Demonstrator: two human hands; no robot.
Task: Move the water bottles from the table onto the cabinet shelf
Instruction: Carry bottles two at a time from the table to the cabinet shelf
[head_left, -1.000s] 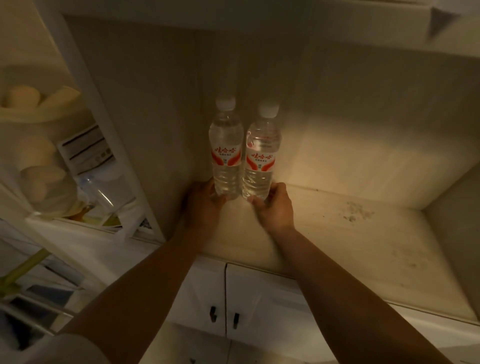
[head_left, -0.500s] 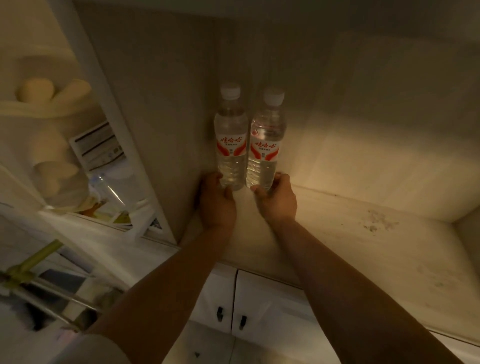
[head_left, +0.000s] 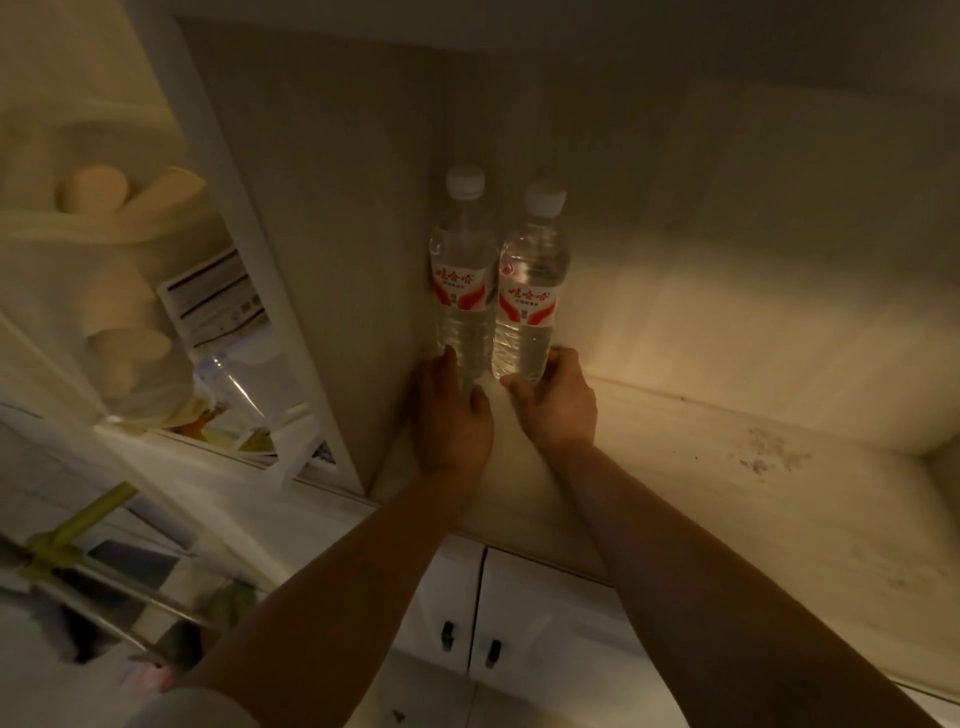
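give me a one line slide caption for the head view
Left hand and right hand grip two upright water bottles side by side in the cabinet shelf corner.

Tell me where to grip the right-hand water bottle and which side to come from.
Grip the right bottle at its ribbed lower body, below the label, from the front-right. It stands upright against the left bottle near the shelf corner, so only that side is open.
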